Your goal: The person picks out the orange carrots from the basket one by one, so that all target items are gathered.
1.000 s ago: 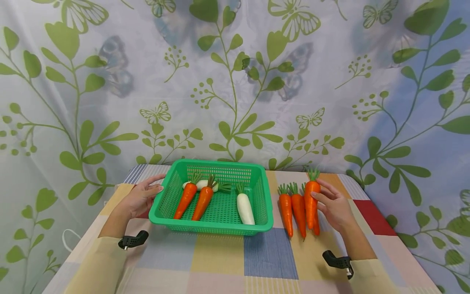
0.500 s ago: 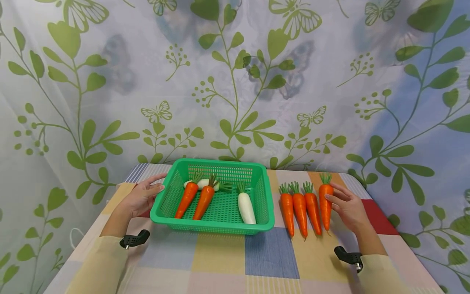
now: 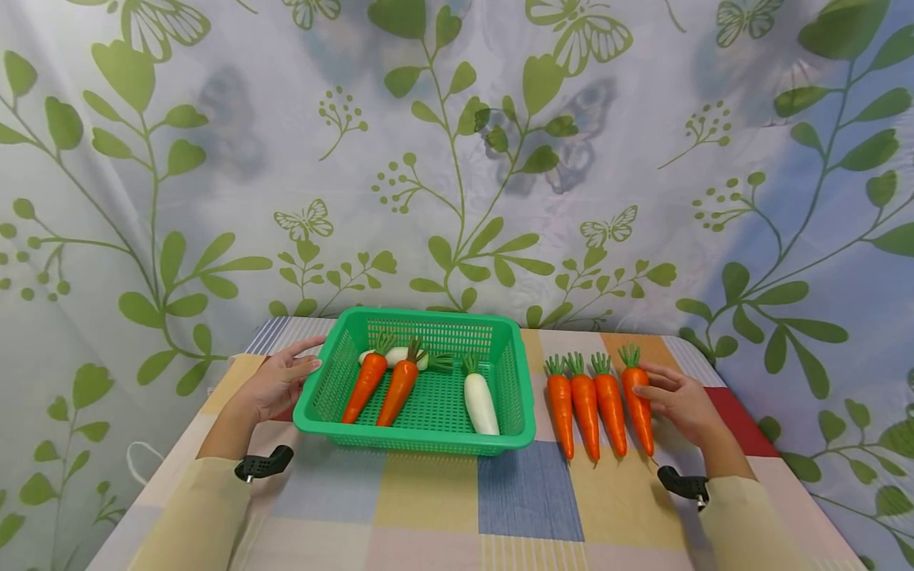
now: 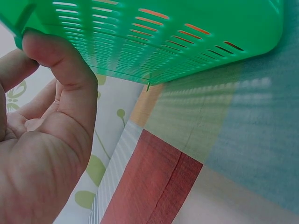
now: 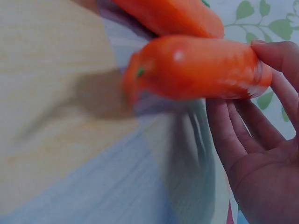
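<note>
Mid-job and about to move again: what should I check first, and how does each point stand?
1. Left hand touching basket: ok, at its rim.
2. Left grip firm: cannot tell.
3. Right hand free: not ok, it pinches the rightmost carrot.
4. Other three carrots lined up on the cloth: ok.
5. Basket empty: not ok, two carrots and two white radishes inside.
</note>
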Available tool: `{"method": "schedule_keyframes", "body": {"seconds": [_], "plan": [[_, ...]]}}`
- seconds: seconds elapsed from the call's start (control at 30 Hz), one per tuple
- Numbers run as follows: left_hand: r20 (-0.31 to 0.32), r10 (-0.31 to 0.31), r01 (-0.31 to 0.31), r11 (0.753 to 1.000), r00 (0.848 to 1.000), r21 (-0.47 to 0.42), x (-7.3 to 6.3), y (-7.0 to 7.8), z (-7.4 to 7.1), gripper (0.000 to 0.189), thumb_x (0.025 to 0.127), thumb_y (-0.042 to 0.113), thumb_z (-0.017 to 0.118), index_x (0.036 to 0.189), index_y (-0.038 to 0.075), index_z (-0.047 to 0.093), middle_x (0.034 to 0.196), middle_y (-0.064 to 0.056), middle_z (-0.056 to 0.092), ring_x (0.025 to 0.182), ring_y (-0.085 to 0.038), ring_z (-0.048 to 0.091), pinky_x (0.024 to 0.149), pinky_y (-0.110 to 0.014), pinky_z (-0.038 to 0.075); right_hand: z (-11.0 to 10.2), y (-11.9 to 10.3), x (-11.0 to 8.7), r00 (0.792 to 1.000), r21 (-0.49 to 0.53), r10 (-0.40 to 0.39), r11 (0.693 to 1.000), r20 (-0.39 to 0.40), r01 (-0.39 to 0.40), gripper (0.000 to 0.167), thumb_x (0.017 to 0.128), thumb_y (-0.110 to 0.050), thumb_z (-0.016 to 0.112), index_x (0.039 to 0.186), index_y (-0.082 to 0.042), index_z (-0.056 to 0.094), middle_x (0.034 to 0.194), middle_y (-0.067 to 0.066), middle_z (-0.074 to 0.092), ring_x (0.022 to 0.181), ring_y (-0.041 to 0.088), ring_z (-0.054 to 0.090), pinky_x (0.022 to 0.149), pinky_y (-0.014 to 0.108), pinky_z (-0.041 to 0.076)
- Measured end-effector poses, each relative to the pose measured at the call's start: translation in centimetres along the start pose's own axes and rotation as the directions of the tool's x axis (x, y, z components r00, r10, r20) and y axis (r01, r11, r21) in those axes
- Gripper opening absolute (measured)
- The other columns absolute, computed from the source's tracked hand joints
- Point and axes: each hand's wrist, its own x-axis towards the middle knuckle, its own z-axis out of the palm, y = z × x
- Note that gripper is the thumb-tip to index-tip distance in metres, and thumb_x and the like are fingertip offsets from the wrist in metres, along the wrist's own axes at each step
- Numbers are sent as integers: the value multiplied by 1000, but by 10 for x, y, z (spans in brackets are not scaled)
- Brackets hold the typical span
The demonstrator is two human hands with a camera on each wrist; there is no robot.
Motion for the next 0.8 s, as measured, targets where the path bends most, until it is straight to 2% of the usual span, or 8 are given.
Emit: {"method": "schedule_keyframes", "body": {"seconds": [0.07, 0.13, 0.2, 0.27, 0.67, 0.8], "plan": [[-2, -4, 4, 1000, 1000, -4, 0, 0, 0, 69, 105, 16, 58, 162, 11, 20, 112, 2, 71, 99, -13, 74, 87, -33, 62, -1, 1, 3, 1000, -44, 6, 999, 14, -6, 69, 97, -26, 72, 155, -4, 40, 127, -9, 60, 98, -1, 68, 85, 22, 59], [-3, -9, 9, 1000, 1000, -7, 0, 0, 0, 69, 105, 16, 58, 162, 11, 20, 112, 2, 71, 99, -14, 74, 87, -33, 62, -1, 3, 5, 1000, -65, 19, 998, 19, -18, 70, 97, -27, 72, 155, -3, 39, 139, 8, 57, 98, -1, 67, 86, 23, 59], [-6, -11, 11, 1000, 1000, -7, 0, 0, 0, 69, 105, 16, 58, 162, 11, 20, 113, 2, 71, 99, -14, 74, 87, -34, 62, -1, 3, 7, 999, -83, 29, 996, 35, -26, 72, 98, -28, 71, 155, -1, 37, 149, 24, 48, 98, -1, 67, 86, 23, 59], [-6, -12, 12, 1000, 1000, -8, -1, 0, 1, 70, 105, 16, 58, 163, 11, 19, 114, 2, 71, 100, -14, 74, 88, -33, 62, -1, 4, 8, 998, -96, 39, 995, 46, -34, 72, 98, -28, 70, 155, 0, 36, 156, 31, 39, 98, -1, 67, 86, 23, 59], [-9, -12, 12, 1000, 1000, -7, -1, 2, 2, 68, 106, 16, 58, 162, 11, 20, 117, 1, 71, 102, -14, 74, 89, -34, 62, -1, 0, 15, 995, -204, 67, 978, 70, -51, 75, 97, -32, 71, 156, 0, 37, 155, 32, 41, 99, -3, 64, 86, 20, 57], [-11, -16, 16, 1000, 1000, -7, -1, 2, 1, 69, 105, 16, 58, 162, 11, 20, 118, 1, 71, 103, -14, 74, 89, -34, 62, -1, -2, 15, 995, -248, 72, 967, 70, -53, 74, 97, -33, 71, 155, -1, 39, 154, 31, 43, 104, 4, 65, 86, 21, 57]]}}
